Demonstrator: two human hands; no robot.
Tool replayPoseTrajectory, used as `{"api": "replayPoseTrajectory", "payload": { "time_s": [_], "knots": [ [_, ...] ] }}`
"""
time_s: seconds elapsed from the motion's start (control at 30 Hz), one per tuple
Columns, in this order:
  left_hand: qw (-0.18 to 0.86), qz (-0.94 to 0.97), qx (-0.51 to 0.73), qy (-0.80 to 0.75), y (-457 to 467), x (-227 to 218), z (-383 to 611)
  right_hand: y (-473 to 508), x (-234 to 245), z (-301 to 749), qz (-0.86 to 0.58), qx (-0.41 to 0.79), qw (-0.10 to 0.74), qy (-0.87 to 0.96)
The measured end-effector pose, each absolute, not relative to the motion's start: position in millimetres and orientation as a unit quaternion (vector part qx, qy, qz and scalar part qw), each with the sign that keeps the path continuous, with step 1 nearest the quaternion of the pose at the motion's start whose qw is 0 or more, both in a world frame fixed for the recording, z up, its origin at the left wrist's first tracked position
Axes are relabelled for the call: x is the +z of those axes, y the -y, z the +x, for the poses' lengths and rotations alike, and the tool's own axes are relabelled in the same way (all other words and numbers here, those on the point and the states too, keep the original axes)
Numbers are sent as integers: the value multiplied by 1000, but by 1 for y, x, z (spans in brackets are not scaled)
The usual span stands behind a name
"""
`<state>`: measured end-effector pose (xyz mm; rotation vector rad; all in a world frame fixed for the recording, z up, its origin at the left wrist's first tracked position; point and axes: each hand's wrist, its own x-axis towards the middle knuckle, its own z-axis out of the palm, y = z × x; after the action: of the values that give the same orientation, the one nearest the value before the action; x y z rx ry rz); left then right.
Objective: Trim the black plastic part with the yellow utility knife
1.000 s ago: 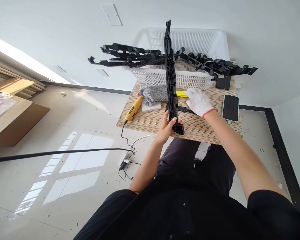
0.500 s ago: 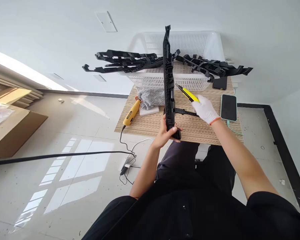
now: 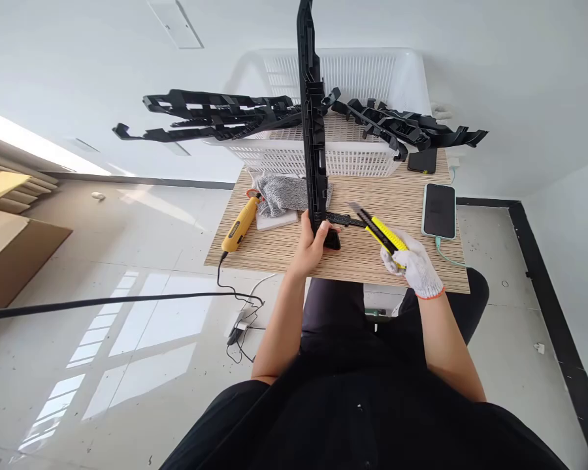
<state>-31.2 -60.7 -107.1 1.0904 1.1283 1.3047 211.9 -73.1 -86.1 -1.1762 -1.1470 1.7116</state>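
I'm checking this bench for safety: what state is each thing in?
Long black plastic bracket: gripped near one end
Left hand: bare, closed on the bracket
Yellow utility knife: blade out
Right hand: gloved, holding the knife
White plastic basket: open-topped, black plastic parts overhanging its sides
Nearer phone: screen dark, cable plugged in
Yellow corded tool: lying down; on or off unclear
Gray cloth: crumpled

The bare left hand point(image 3: 312, 245) and gloved right hand point(image 3: 412, 261) both grip, held apart.
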Motion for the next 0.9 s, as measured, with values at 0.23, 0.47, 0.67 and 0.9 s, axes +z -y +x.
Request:
{"api": "replayPoseTrajectory", "payload": {
  "time_s": [0.23, 0.47, 0.67, 0.9],
  "knots": [
    [501, 457, 546, -492, 64, -111, -32, 83, -85, 216, -479, 633, 346, 500],
    [587, 379, 570, -432, 64, -110, -35, 83, -76, 204, -548, 552, 243, 580],
    [613, 372, 564, -410, 64, -111, -36, 82, -79, 205, -568, 534, 269, 565],
    [609, 358, 578, -410, 67, -114, -35, 80, -78, 208, -554, 560, 258, 560]
  ]
}}
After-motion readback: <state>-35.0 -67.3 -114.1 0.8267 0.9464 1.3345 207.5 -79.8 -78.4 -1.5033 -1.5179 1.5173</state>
